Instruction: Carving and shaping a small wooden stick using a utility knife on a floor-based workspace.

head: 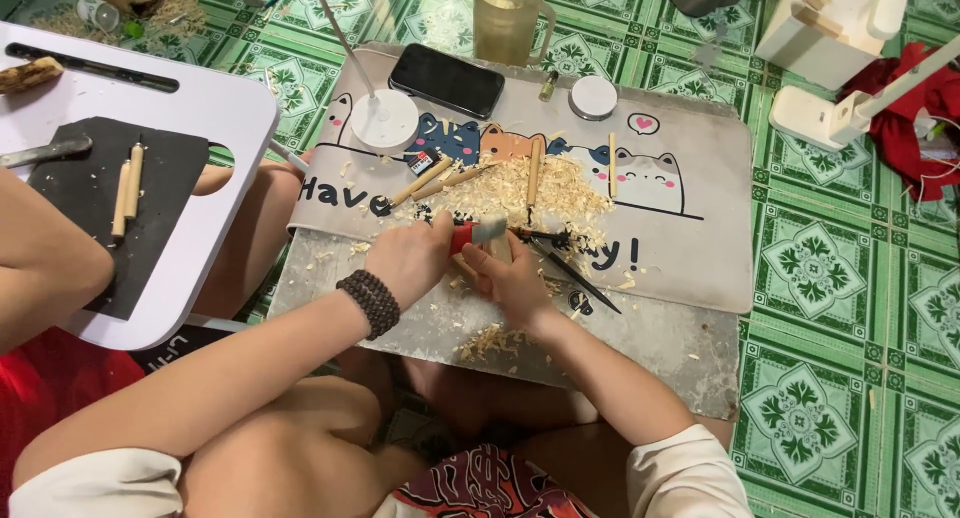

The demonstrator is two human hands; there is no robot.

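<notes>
While gripped mid-mat, a red-handled knife (470, 234) is held closed in the left hand (410, 258) — right hand (515, 278) is wrapped round a small wood piece, prob. light, stiff, best held by its ends. Shavings (520, 193) & sticks (430, 183) lie beyond on the mat (680, 248).
</notes>
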